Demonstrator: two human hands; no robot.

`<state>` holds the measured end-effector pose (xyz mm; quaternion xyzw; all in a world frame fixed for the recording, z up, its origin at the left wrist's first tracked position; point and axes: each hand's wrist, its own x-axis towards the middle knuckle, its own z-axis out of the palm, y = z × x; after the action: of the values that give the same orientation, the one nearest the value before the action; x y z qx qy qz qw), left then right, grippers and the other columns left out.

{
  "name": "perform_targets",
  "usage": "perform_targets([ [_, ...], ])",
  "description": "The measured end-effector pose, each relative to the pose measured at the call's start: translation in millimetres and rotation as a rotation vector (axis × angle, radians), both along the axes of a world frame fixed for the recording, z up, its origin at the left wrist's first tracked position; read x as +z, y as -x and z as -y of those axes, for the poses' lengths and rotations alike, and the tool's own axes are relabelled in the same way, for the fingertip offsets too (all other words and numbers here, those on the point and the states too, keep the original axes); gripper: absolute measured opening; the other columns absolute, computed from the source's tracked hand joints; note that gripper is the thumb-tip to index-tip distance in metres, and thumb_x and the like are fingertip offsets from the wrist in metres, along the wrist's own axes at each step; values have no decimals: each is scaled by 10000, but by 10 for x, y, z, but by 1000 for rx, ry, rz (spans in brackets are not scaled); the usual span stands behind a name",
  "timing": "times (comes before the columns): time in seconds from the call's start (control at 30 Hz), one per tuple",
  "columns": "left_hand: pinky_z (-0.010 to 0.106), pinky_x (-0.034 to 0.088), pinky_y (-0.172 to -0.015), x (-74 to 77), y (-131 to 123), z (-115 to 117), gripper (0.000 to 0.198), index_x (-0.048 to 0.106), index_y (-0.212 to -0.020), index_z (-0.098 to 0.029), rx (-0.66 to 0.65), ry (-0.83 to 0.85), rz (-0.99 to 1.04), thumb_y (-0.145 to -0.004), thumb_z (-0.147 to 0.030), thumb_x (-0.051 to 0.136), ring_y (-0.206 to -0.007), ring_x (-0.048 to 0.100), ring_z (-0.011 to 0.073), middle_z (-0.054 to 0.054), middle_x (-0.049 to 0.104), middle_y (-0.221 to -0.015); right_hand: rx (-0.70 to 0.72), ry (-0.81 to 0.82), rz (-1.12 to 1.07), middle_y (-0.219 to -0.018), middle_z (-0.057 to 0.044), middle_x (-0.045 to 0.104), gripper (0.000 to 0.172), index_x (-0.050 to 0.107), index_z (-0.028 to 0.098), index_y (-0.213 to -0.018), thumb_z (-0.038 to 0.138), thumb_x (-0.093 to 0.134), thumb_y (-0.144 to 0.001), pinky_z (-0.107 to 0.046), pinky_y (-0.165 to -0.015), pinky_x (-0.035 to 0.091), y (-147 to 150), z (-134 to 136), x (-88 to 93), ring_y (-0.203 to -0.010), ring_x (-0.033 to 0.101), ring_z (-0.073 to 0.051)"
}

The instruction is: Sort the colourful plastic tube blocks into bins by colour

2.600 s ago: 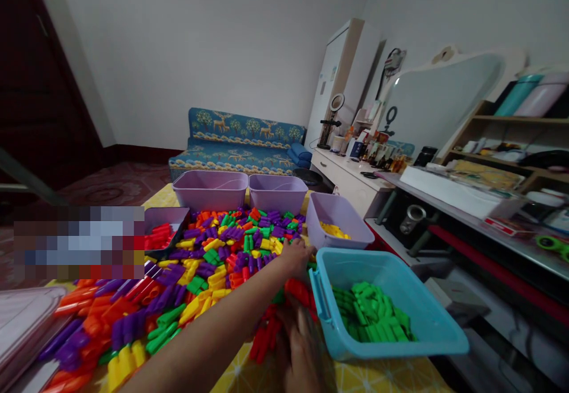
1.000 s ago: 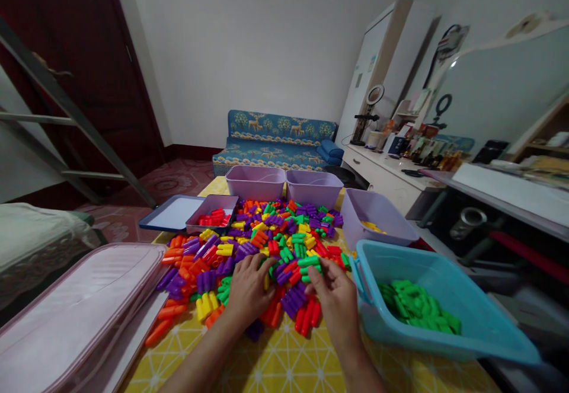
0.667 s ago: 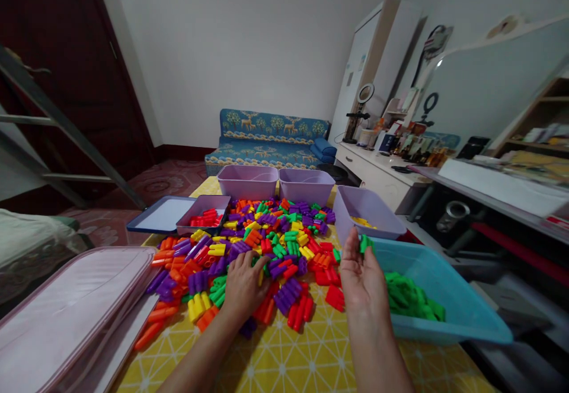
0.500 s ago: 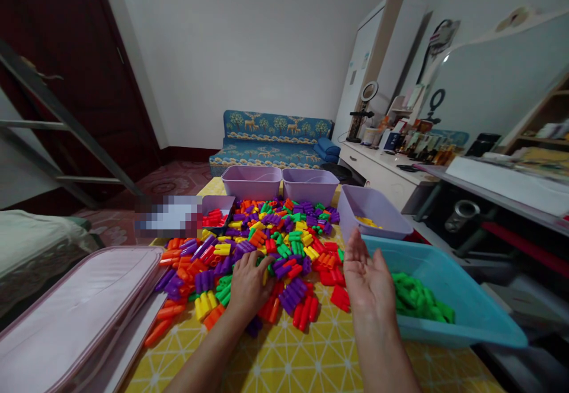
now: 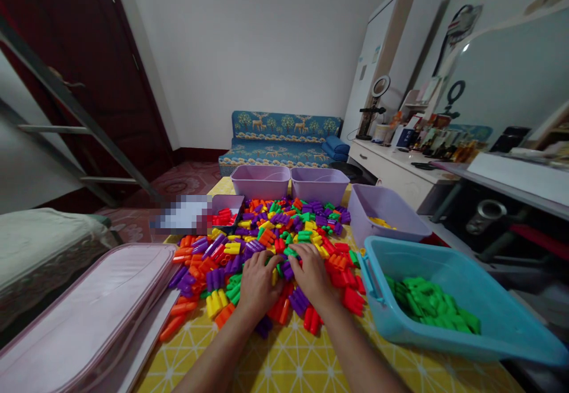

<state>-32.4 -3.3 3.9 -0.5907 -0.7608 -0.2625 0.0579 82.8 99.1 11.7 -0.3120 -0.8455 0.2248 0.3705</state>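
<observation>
A heap of plastic tube blocks (image 5: pixel 267 236) in purple, orange, red, yellow and green covers the yellow tablecloth (image 5: pixel 302 363). My left hand (image 5: pixel 258 283) rests palm down on the near part of the heap, fingers curled onto blocks. Beside it my right hand (image 5: pixel 313 274) lies on the heap too, fingertips pinching at a green block (image 5: pixel 291 252). A blue tub (image 5: pixel 377 322) at the right holds green blocks (image 5: pixel 431 304).
Two purple bins (image 5: pixel 288 182) stand at the far edge, a third (image 5: pixel 386 215) with yellow blocks at the right, and a small tray of red blocks (image 5: pixel 226 215) at the left. A pink lid (image 5: pixel 84 316) lies at the near left. A dresser and shelves line the right side.
My right hand carried a green block over the blue tub, opened empty, then came back onto the heap beside my left hand. My left hand stayed on the blocks.
</observation>
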Motion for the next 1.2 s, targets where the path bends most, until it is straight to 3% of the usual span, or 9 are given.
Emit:
perform_targets([
  [0.2, 371, 350, -888, 28, -14, 16, 464, 594, -1128, -278, 8, 19, 37, -674, -185, 610, -1087, 466, 254, 50, 561, -1146, -13, -91, 69, -1035, -60, 678, 277, 642, 216, -1087, 229, 439, -899, -359, -907, 421, -2, 133, -66, -998, 563, -207],
  [0.33, 362, 379, -872, 61, 15, 9, 414, 612, -1051, -243, -14, -6, 109, -643, -180, 627, -1052, 497, 255, 50, 584, -1103, 3, -1, -31, -978, -58, 689, 220, 664, 209, -998, 258, 495, -865, -351, -870, 442, 39, 112, -65, -955, 589, -210],
  [0.53, 277, 440, -768, 173, 185, -145, 297, 640, -877, -189, -76, -82, 303, -648, -42, 521, -869, 590, 185, 34, 636, -907, -60, 186, -210, -979, -71, 706, 275, 664, 204, -1004, 328, 457, -874, -331, -808, 482, 140, -17, -97, -915, 643, -208],
  [0.7, 288, 450, -821, 317, 411, -322, 239, 677, -929, -212, -69, -147, 300, -768, -119, 527, -927, 606, 185, 35, 664, -970, -103, 265, -159, -889, -66, 717, 269, 667, 211, -967, 364, 477, -855, -313, -726, 496, 145, -150, -199, -827, 666, -211],
  [0.87, 338, 442, -880, 452, 651, -494, 240, 687, -987, -222, 83, -217, 137, -876, -270, 480, -1009, 571, 219, 52, 665, -1030, -139, 178, -55, -904, -74, 702, 232, 673, 204, -932, 314, 498, -827, -321, -726, 494, 176, -207, -159, -824, 652, -218],
  [1.1, 350, 461, -845, 486, 846, -804, 343, 683, -1068, -264, 129, 175, -44, -728, -248, 640, -1053, 568, 267, 74, 686, -1048, -153, 82, 2, -1042, -80, 673, 297, 668, 216, -1043, 236, 494, -803, -336, -756, 498, 362, -391, -47, -867, 648, -220],
  [1.2, 352, 471, -802, 479, 835, -855, 357, 688, -1056, -250, 136, 230, -61, -701, -281, 670, -1020, 587, 287, 99, 687, -1015, -148, 32, 49, -1087, -71, 675, 351, 655, 242, -1106, 199, 501, -794, -340, -794, 485, 419, -418, -84, -934, 643, -227],
])
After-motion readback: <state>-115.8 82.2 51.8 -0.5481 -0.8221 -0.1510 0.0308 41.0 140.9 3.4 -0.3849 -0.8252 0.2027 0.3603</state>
